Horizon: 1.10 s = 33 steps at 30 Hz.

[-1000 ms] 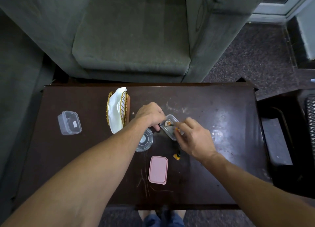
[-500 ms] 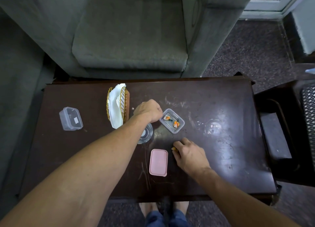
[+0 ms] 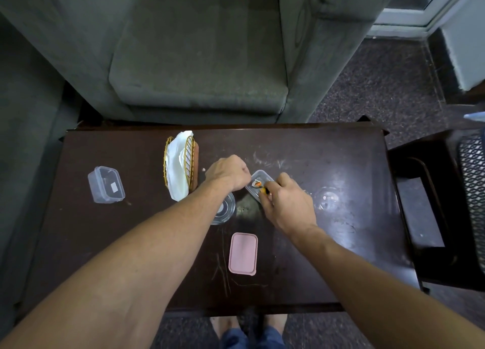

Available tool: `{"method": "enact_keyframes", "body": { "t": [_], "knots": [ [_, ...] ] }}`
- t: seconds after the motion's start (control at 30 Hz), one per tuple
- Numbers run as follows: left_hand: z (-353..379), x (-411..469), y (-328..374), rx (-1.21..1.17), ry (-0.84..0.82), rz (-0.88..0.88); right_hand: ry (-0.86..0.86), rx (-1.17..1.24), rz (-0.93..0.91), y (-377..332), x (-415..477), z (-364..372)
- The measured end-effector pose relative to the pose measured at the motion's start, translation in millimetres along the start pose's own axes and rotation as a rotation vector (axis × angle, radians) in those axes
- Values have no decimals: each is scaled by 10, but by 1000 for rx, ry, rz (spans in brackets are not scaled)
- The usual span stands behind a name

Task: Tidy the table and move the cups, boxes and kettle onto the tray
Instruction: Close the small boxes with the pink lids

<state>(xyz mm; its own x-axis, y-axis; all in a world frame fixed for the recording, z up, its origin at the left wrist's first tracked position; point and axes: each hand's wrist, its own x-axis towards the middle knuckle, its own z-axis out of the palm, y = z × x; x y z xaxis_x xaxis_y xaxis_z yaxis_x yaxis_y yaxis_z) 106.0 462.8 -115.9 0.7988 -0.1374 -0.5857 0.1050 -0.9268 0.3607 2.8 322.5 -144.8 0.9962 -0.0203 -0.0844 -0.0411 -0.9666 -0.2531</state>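
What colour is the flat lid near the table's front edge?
Pale pink; the lid shows best in the head view.

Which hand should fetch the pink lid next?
Right, probably: after dropping its orange scrap, the right hand lies nearer the pink lid; the left hand steadies the small clear box.

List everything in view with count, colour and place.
table: one, dark brown, centre
armchair: one, grey, behind
side table: one, dark, right
lidded box: one, clear, left
napkin holder: one, gold, back
open box: one, clear, centre
scraps: two visible, orange, open box
cup: one, clear, under left forearm
round lid: one, clear, right
flat lid: one, pink, front
left-hand grip: one, on open box's edge
right-hand grip: one, pinching one scrap
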Motion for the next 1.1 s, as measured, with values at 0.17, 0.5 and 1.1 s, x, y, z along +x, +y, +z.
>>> {"method": "enact_keyframes", "body": {
  "t": [0.17,0.5,1.1],
  "knots": [
    [39,22,-66,-21,-1,23,54,59,26,16,-121,23],
    [13,-27,-38,19,-15,14,-369,60,213,-384,-893,268],
    [-104,18,-71,23,-92,28,20,607,319,-427,-836,165]
  ]
}}
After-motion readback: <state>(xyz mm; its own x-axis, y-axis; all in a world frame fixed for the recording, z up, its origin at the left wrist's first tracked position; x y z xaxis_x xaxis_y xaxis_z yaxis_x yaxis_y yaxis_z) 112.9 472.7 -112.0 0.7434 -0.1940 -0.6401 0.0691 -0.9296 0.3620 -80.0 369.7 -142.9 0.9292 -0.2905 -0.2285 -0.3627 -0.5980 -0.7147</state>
